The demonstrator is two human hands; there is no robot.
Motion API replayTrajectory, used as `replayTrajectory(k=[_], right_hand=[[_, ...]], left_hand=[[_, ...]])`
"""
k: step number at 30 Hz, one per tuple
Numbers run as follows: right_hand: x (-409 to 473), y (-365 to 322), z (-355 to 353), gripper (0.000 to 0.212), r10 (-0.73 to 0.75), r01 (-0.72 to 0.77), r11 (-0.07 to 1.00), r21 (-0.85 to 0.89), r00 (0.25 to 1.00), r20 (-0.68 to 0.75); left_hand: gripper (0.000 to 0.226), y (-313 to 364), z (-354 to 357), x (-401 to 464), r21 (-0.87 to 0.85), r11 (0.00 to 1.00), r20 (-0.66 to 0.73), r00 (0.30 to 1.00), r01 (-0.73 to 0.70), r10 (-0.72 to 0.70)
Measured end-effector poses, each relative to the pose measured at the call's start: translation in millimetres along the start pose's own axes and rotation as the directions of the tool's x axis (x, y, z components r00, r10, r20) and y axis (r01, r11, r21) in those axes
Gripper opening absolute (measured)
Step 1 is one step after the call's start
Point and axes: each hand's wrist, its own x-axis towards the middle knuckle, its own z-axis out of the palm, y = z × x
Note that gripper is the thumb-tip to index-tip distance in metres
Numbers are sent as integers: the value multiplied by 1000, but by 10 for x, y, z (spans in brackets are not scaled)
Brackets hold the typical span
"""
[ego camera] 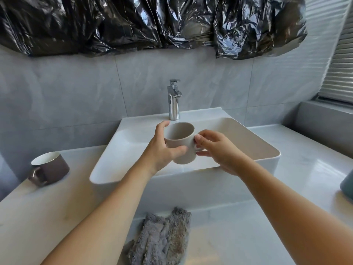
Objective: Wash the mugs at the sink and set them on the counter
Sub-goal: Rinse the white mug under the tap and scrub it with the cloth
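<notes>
A beige mug (181,136) is held over the white basin (107,165), tilted a little with its mouth facing up and toward me. My left hand (162,148) grips its body from the left, thumb across the front. My right hand (215,148) pinches its handle on the right side. The chrome tap (174,100) stands behind the mug; no water is seen running. A brown mug (50,168) with a white inside stands upright on the counter to the left of the basin.
A grey fluffy cloth (162,238) lies on the counter in front of the basin. A teal object (347,184) shows at the right edge. The pale counter (298,169) runs on both sides. Black plastic sheeting (152,23) covers the wall above.
</notes>
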Motion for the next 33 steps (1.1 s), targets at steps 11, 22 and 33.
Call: replayTrajectory(k=[11, 22, 33], right_hand=[[78, -18, -19, 18, 236, -207, 960, -190, 961, 142], [-58, 4, 45, 36, -40, 83, 882, -464, 994, 103], [-156, -35, 186, 44, -94, 166, 693, -702, 986, 140]], left_hand=[[92, -10, -31, -52, 204, 978, -32, 998, -38, 45], [97, 34, -55, -109, 252, 950, -38, 980, -182, 198], [36, 164, -17, -1543, 820, 571, 120, 968, 29, -221]])
